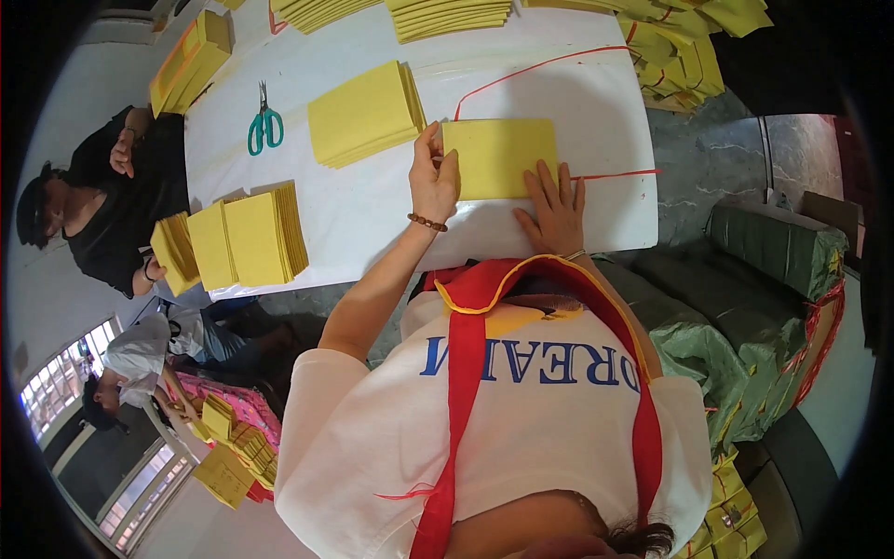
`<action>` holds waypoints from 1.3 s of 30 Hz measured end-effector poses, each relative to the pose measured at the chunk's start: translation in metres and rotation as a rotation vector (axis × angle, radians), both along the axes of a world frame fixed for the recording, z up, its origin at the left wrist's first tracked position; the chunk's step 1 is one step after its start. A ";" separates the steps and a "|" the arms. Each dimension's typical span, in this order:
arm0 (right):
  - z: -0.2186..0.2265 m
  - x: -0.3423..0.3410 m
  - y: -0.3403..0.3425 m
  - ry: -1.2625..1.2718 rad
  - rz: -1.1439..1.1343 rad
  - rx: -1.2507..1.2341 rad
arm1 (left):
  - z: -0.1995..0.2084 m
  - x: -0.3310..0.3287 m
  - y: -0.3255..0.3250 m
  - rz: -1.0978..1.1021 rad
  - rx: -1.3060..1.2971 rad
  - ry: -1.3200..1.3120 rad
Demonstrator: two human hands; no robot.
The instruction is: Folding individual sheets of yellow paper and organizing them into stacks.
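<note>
1. Left hand (pixel 434 182) at about 12 o'clock from the picture's middle, fingers curled, pinching the left edge of a small yellow paper stack (pixel 500 156); fingertips partly tucked out of sight against the paper.
2. Right hand (pixel 555 210) at about 1 o'clock, fingers spread flat, pressing on the stack's lower right corner and the white table (pixel 372 214).
3. Thin red string (pixel 535 67) running out from under the stack toward 1 o'clock, with another bit poking out on the right side; the part under the paper hidden.
4. Bigger loose yellow pile (pixel 365 114) just beside the left hand, at 11 o'clock.
5. Green scissors (pixel 264 126) lying further left, well apart from the hands.
6. More yellow stacks (pixel 247 238) at 9 o'clock near the table's edge, and others cut off by the top rim.
7. White shirt and red apron straps (pixel 463 373) filling the lower half, hiding the table's near edge.
8. Two other people at the left rim, bent by the lens, hard to make out; one person's hand (pixel 122 152) near a yellow pile at 10 o'clock.
9. Green sacks (pixel 773 252) at 3 o'clock, partly dark.
</note>
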State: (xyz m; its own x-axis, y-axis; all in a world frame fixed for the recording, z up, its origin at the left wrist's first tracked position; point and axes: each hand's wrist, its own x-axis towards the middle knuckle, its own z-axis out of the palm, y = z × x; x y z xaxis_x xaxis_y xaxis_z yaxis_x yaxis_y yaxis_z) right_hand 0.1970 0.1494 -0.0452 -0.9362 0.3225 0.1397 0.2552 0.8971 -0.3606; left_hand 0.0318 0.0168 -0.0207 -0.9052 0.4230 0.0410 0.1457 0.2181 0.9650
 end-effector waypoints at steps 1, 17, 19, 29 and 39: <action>-0.001 0.000 0.000 0.008 -0.001 0.007 | -0.001 -0.001 0.002 -0.005 -0.028 -0.022; -0.003 0.001 0.002 0.001 -0.008 0.016 | -0.006 -0.011 0.024 -0.106 -0.442 0.680; -0.002 0.001 0.000 -0.001 -0.008 0.027 | -0.014 -0.012 0.021 -0.101 -0.443 0.740; 0.001 0.000 -0.004 -0.015 -0.015 0.043 | -0.022 -0.012 0.022 -0.097 -0.653 0.807; 0.000 0.000 -0.006 0.029 0.007 0.105 | 0.008 0.002 0.012 -0.014 -0.451 0.653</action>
State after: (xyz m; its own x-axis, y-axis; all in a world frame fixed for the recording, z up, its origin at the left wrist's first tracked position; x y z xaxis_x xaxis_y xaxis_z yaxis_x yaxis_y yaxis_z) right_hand 0.1973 0.1434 -0.0454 -0.9336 0.2980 0.1991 0.2395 0.9320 -0.2720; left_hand 0.0336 0.0289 -0.0127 -0.7515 0.5364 0.3842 0.6576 0.5616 0.5022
